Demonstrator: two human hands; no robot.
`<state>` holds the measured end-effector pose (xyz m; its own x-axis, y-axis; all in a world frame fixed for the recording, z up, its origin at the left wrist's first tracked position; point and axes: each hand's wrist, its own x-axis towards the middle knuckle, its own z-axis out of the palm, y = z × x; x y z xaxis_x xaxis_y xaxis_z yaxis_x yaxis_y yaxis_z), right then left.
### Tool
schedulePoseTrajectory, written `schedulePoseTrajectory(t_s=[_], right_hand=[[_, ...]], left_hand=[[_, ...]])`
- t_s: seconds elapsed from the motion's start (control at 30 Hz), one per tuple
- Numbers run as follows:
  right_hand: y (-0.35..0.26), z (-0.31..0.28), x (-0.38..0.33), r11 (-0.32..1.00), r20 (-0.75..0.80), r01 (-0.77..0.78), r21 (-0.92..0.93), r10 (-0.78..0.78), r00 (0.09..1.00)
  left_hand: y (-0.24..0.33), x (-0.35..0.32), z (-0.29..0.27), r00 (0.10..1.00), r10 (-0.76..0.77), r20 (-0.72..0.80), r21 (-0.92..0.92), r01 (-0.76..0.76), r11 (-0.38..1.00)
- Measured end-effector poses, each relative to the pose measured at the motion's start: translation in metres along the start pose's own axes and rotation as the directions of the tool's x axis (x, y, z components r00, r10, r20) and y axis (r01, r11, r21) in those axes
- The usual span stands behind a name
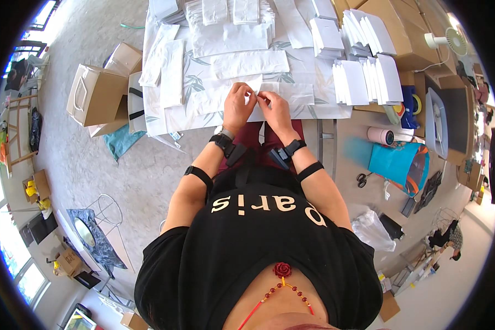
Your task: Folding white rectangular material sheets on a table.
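Note:
My left hand [238,106] and my right hand [276,111] meet over the near side of the table, fingertips pinched close together. Between them is a small white flat piece [255,83], perhaps paper or thin film; its exact kind is hard to make out, and the fingers partly cover it. Under and beside my hands lies a white flat strip [300,94], like a flattened bag or folded sheet. Just beyond it rests another long white strip [250,65]. My wrists both carry black straps with dark devices.
A patterned cloth covers the table [201,124]. White flat pieces [231,38] are piled at the far side, with stacks of folded white cards [351,82] on the right. Cardboard boxes stand left [91,93] and right [407,33]. A turquoise bag [390,165] and scissors [362,179] lie right.

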<state>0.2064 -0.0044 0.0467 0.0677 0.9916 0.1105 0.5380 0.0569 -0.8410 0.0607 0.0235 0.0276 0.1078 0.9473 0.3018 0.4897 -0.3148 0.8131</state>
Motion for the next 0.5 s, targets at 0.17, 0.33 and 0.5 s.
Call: schedulePoseTrajectory(t_s=[0.17, 0.33, 0.5], right_hand=[[0.0015, -0.0001, 0.0013, 0.998, -0.009, 0.047, -0.041, -0.047, 0.999], [0.0005, 0.0018, 0.0029, 0.999, 0.005, -0.042, -0.033, 0.042, 0.999], [0.0052, 0.0047, 0.0019, 0.998, -0.039, -0.042, -0.055, 0.04, 0.998]], left_hand=[[0.003, 0.0018, -0.002, 1.0, 0.025, 0.011, 0.024, -0.025, 0.999], [0.0027, 0.0033, -0.0015, 0.997, 0.07, 0.02, 0.026, -0.07, 0.997], [0.0021, 0.0037, -0.0017, 0.998, 0.059, 0.014, 0.026, -0.06, 0.998]])
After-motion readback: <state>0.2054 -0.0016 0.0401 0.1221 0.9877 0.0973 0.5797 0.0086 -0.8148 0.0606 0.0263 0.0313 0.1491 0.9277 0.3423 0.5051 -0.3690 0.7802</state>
